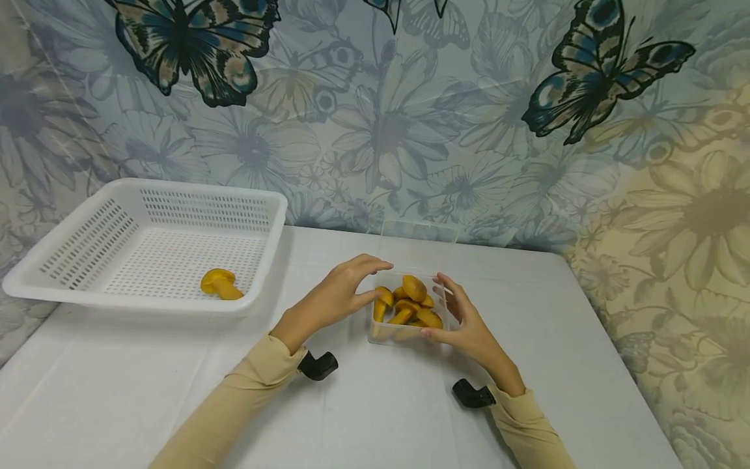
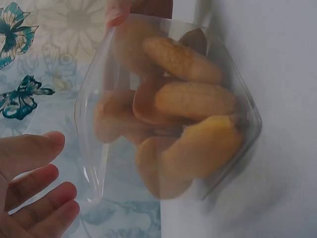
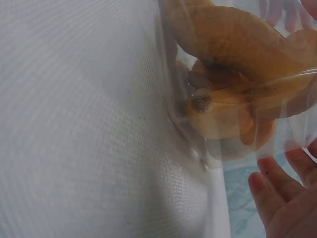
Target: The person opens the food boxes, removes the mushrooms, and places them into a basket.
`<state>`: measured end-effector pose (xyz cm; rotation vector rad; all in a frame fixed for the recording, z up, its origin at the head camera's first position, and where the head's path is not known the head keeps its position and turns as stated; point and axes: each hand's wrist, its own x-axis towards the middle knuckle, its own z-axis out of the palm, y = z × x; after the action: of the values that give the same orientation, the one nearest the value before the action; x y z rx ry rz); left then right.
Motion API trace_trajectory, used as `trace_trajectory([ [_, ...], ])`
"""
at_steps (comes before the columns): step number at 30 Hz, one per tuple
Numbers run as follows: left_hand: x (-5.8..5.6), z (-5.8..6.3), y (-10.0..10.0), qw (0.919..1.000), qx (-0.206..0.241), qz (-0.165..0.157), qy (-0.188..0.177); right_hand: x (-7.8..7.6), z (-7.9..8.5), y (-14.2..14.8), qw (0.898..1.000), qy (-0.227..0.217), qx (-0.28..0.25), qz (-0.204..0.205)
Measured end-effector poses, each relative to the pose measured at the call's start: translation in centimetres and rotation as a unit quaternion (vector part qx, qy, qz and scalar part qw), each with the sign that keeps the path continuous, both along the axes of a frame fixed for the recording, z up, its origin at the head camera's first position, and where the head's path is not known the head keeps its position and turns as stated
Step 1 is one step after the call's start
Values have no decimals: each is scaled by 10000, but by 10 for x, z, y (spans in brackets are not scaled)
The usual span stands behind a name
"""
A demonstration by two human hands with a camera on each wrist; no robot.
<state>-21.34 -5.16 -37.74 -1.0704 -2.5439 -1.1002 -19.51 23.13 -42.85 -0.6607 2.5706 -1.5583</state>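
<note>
A clear plastic container (image 1: 381, 333) filled with several yellow-brown mushrooms (image 1: 413, 288) sits on the white table. My right hand (image 1: 469, 326) holds its right side, thumb near the front corner and fingers at the far side; in the right wrist view those fingers (image 3: 277, 191) show by the clear wall. My left hand (image 1: 336, 293) is at the left side with fingers spread. The left wrist view shows its fingers (image 2: 47, 198) apart from the container. One more mushroom (image 1: 221, 284) lies in the white perforated basket (image 1: 272, 251) on the left.
Behind the container, a clear plastic lid-like piece (image 1: 419, 232) stands at the table's back edge, near the butterfly-patterned cloth (image 1: 387, 130). The white tablecloth (image 1: 375, 417) extends in front. Black curved pieces (image 1: 319, 366) are attached at both sleeve cuffs.
</note>
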Motion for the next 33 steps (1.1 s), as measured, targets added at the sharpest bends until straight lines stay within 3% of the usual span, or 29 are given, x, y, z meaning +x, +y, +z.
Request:
trace_trajectory([
  [18, -10, -3, 36, 9984, -298, -393, -263, 0, -1, 1, 9999, -143, -40, 56],
  [33, -15, -9, 49, 9965, -776, -198, -253, -1, -1, 2, 9998, -139, -71, 85],
])
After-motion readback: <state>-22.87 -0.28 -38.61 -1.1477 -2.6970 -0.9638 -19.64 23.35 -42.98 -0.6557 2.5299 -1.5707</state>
